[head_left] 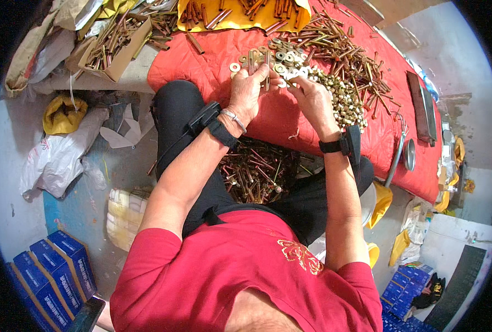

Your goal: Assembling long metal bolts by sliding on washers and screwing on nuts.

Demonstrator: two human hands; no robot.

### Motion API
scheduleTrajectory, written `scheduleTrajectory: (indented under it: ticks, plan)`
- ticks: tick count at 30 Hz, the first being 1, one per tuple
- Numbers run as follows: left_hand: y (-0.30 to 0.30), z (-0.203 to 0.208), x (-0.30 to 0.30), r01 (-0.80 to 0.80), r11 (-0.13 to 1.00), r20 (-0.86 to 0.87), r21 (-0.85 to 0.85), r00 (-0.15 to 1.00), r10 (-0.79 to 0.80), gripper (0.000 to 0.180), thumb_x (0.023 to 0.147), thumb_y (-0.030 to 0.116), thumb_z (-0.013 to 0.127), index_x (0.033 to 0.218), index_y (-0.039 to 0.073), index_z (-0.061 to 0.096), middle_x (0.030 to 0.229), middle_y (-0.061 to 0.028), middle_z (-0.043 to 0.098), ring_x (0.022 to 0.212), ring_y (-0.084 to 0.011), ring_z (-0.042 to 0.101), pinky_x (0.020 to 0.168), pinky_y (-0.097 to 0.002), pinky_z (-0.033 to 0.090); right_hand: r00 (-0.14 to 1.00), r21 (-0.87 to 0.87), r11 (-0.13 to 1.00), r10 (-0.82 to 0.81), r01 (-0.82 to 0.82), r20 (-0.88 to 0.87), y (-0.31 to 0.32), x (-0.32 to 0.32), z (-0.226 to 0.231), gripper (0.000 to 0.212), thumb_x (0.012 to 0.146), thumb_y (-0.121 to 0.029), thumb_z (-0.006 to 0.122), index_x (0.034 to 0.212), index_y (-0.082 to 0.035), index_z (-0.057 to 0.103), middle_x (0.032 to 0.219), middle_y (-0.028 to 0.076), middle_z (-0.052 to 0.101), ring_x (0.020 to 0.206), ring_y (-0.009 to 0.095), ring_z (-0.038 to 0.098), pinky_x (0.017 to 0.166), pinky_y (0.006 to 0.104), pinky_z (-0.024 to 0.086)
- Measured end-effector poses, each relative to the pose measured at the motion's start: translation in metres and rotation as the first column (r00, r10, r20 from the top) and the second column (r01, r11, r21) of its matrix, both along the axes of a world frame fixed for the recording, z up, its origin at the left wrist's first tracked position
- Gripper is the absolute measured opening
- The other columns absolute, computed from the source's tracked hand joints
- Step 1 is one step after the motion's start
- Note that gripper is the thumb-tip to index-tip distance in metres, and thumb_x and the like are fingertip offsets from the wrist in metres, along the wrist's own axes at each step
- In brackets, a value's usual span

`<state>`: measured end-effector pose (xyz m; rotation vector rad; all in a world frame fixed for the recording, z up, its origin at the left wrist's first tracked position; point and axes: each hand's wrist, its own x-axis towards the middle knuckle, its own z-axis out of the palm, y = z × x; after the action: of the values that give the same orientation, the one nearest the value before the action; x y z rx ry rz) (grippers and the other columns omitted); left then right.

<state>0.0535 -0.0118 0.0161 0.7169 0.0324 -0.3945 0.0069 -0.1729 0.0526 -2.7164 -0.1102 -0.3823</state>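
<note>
My left hand is closed around a few short, brassy metal rods that stand up between its fingers and thumb. Close to their right side, my right hand has thumb and fingers pinched together; what sits in the pinch is too small to name. Both hands are over a red quilted cloth. Around the fingertips lie flat ring washers, some brassy, some pale. Just right of my right hand spreads a heap of small brassy nuts.
Copper-coloured rods are heaped at the far right. More fill a carton and lie on a yellow cloth. A dark container of finished-looking rods is between my legs. Blue boxes stand lower left.
</note>
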Motion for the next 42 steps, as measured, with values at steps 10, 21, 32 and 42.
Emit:
scheduleTrajectory:
  ticks: [10, 21, 32, 42]
  plan:
    - [0.003, -0.003, 0.006, 0.068, 0.998, -0.018, -0.013, 0.998, -0.068, 0.014, 0.093, 0.018, 0.057, 0.099, 0.007, 0.062, 0.068, -0.0006, 0.057, 0.041, -0.0031, 0.039, 0.034, -0.0164, 0.026, 0.944, -0.510, 0.832, 0.049, -0.219, -0.325, 0.002, 0.043, 0.003, 0.023, 0.079, -0.027, 0.064, 0.082, -0.005, 0.067, 0.077, 0.017, 0.066, 0.073, 0.035, 0.065, 0.063, 0.0440, 0.053]
    - [0.004, 0.002, 0.007, 0.159, 0.986, -0.048, 0.052, 0.986, -0.157, 0.005, 0.083, 0.012, 0.065, 0.084, 0.008, 0.065, 0.068, 0.0008, 0.062, 0.047, -0.0026, 0.048, 0.033, -0.0154, 0.026, 0.907, -0.216, 0.910, 0.277, -0.353, -0.317, -0.020, 0.038, 0.008, 0.027, 0.077, -0.017, 0.063, 0.103, -0.012, 0.066, 0.086, 0.017, 0.066, 0.081, 0.035, 0.064, 0.070, 0.0432, 0.052]
    - [0.004, -0.005, 0.006, 0.481, 0.876, -0.068, 0.045, 0.876, -0.478, 0.010, 0.082, 0.014, 0.067, 0.083, 0.005, 0.064, 0.059, 0.0018, 0.055, 0.041, -0.0026, 0.041, 0.035, -0.0170, 0.028, 0.947, 0.695, 0.716, 0.173, 0.068, -0.271, -0.030, -0.038, 0.038, 0.025, 0.087, -0.012, 0.065, 0.112, -0.010, 0.067, 0.070, -0.006, 0.052, 0.059, 0.003, 0.047, 0.051, 0.0192, 0.036]
    - [0.000, -0.002, 0.004, 0.695, 0.612, 0.016, 0.377, 0.656, -0.755, 0.014, 0.077, 0.021, 0.073, 0.079, 0.009, 0.067, 0.060, 0.0050, 0.051, 0.044, -0.0023, 0.038, 0.040, -0.0181, 0.022, 0.782, 0.684, 0.729, 0.422, 0.008, -0.459, -0.047, -0.054, 0.041, 0.024, 0.086, -0.012, 0.066, 0.110, -0.008, 0.066, 0.072, -0.007, 0.054, 0.059, 0.000, 0.043, 0.050, 0.0173, 0.033]
